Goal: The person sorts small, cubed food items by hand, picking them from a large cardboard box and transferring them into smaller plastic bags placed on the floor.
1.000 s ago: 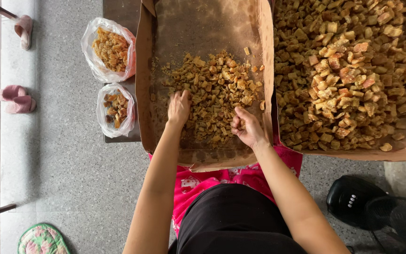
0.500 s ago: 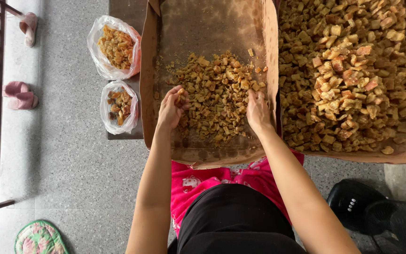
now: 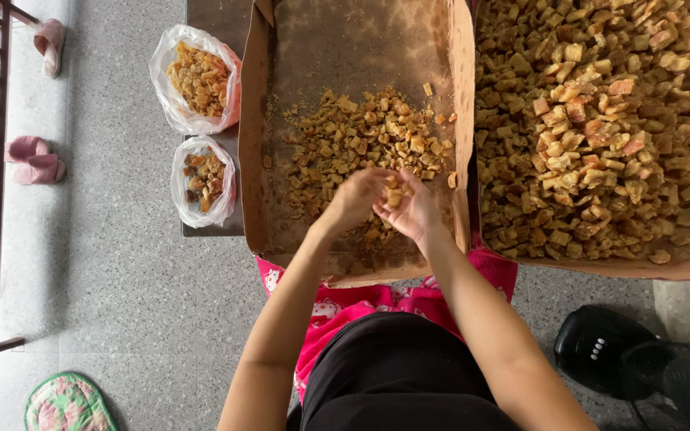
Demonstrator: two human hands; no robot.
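We see the grey speckled floor [image 3: 137,303] under everything. On the right lies the big cardboard tray [image 3: 680,270], heaped full with tan and golden dried chunks [image 3: 592,128], some with a pinkish tint. Left of it sits a second cardboard tray [image 3: 253,160], its brown bottom mostly bare at the far end, with a loose, thinner pile of smaller golden-brown pieces [image 3: 361,136] spread across its middle and near part.

Farther left, two clear plastic bags stand on the floor: the larger bag [image 3: 195,78] at the far side, holding orange-brown pieces, and the smaller bag [image 3: 204,180] just nearer, partly filled with darker bits. A black fan base [image 3: 600,351] sits at the near right, pink slippers [image 3: 35,158] lie by the railing at the far left, and a flowered mat [image 3: 69,403] is at the near left corner.

Our two hands meet over the near edge of the small pile. The left hand [image 3: 354,199] is curled, fingers bent toward the right one, and we cannot tell whether it grips anything. The right hand [image 3: 409,209] is cupped, palm up, holding a few golden pieces [image 3: 394,194] between the fingers of both. The pile lies just beyond and beneath both hands.
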